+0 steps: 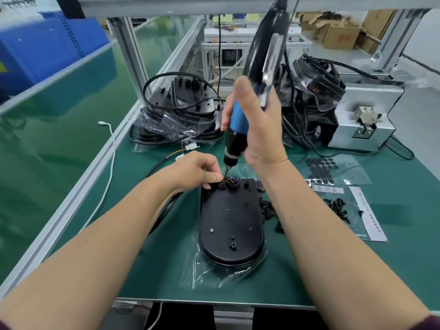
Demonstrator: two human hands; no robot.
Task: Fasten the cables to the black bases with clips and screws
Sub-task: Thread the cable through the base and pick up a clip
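Observation:
A black oval base lies on a clear plastic bag in the middle of the green mat. At its far edge, coloured wires come out of a black cable that runs off to the left. My left hand pinches something small at that far left corner, too small to identify. My right hand grips a blue and black electric screwdriver held upright, its bit tip touching down beside my left fingertips.
Loose black screws lie on a printed sheet at the right, with a bag of black round pads behind it. Stacks of bagged bases with cables stand at the back left and back right. A metal box sits far right.

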